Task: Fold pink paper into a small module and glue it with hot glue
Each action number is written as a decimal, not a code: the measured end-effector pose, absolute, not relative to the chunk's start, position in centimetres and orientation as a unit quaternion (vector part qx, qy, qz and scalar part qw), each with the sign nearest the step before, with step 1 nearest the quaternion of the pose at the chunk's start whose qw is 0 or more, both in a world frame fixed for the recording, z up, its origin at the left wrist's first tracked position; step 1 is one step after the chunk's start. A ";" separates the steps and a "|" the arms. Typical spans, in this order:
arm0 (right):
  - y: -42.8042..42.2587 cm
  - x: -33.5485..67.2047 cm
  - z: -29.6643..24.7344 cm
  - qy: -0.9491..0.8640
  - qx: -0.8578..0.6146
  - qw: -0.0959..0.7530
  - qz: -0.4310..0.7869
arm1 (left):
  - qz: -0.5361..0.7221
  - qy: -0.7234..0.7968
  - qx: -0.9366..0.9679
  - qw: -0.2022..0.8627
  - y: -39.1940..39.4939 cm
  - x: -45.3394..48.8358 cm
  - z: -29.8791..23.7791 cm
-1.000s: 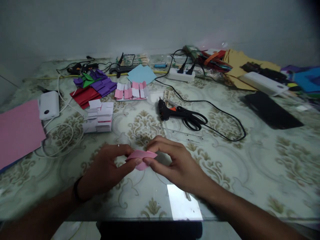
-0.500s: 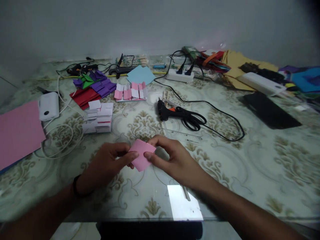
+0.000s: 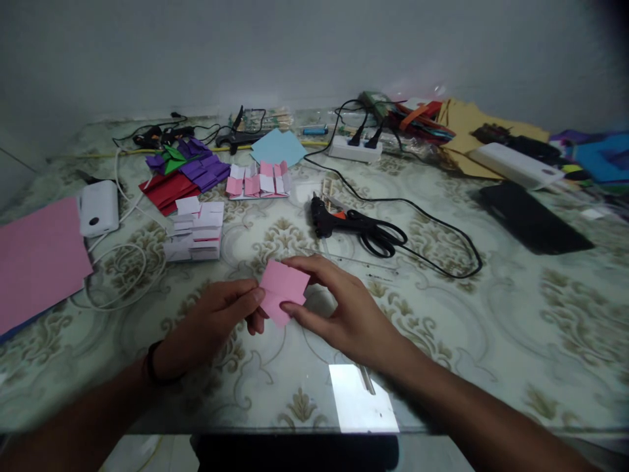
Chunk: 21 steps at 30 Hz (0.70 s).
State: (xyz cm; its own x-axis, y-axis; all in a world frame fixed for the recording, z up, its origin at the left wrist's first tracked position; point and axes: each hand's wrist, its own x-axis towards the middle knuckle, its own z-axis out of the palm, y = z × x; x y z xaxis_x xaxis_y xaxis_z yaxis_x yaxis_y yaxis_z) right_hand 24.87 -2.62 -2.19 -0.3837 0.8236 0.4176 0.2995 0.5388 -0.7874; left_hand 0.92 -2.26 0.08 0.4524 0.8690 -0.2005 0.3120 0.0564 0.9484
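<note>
A small pink piece of folded paper (image 3: pixel 285 283) is held between both hands above the table's near middle, with a crease running across it. My left hand (image 3: pixel 228 305) pinches its left corner, thumb on top. On the other side my right hand (image 3: pixel 337 305) grips it with the thumb at the lower edge and the fingers at the top right edge. Beyond the hands lie a black hot glue gun (image 3: pixel 322 219) and black-handled scissors (image 3: pixel 381 236). To the left are stacked white folded papers (image 3: pixel 199 229) and a row of pink and white folded papers (image 3: pixel 259 181).
Purple folded papers (image 3: pixel 206 169), red paper (image 3: pixel 170 190) and a white power bank (image 3: pixel 99 208) lie left, beside pink sheets (image 3: pixel 42 262). A white power strip (image 3: pixel 354 149) stands behind the glue gun, its black cable looping right. A black flat object (image 3: pixel 533 219) lies far right.
The pink paper has tilted and its upper part has risen, showing a crease. My right fingers have moved up along the top edge; my left thumb has shifted toward the left corner.
</note>
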 end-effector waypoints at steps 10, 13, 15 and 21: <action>-2.8 24.8 -1.7 -0.771 -0.355 0.434 0.302 | 0.230 0.459 0.632 0.581 -2.1 1.2 0.1; -2.8 24.8 -1.6 -0.760 -0.373 0.442 0.295 | 0.264 0.461 0.634 0.562 -2.3 1.4 -0.2; -2.8 24.7 -1.6 -0.754 -0.382 0.447 0.294 | 0.305 0.452 0.625 0.558 -2.5 1.5 -0.7; -2.7 24.5 -1.6 -0.747 -0.401 0.432 0.308 | 0.354 0.429 0.634 0.538 -2.9 1.5 -1.9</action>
